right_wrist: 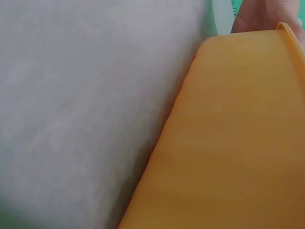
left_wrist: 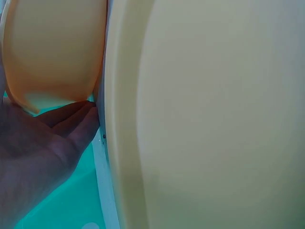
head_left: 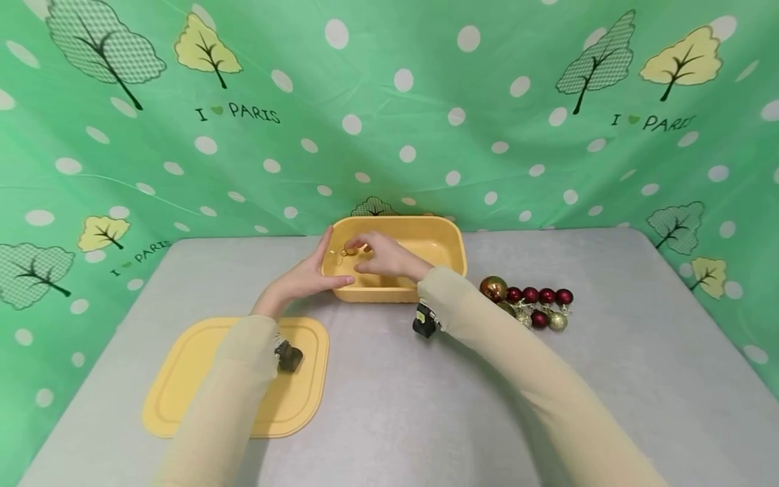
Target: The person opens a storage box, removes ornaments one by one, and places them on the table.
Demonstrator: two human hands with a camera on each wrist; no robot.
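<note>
In the head view, a yellow plastic box [head_left: 435, 257] stands at the back of the table. My left hand [head_left: 304, 276] holds its left end, thumb over the front rim and fingers along the outside wall. The left wrist view shows those fingers [left_wrist: 78, 121] against the box's outside. My right hand [head_left: 386, 257] reaches inside the box, thumb and forefinger spread apart. Under its fingertips, by the left wall, lies a small gold Christmas bauble [head_left: 350, 251]. In the right wrist view, the box's front wall [right_wrist: 238, 133] hides the right hand.
Right of the box, several small baubles lie in rows: dark red ones [head_left: 547, 296], gold ones [head_left: 557, 320] and a larger shiny bauble [head_left: 493, 289]. A yellow lid [head_left: 298, 399] lies flat at front left, under the left forearm. A green curtain [head_left: 389, 155] hangs behind.
</note>
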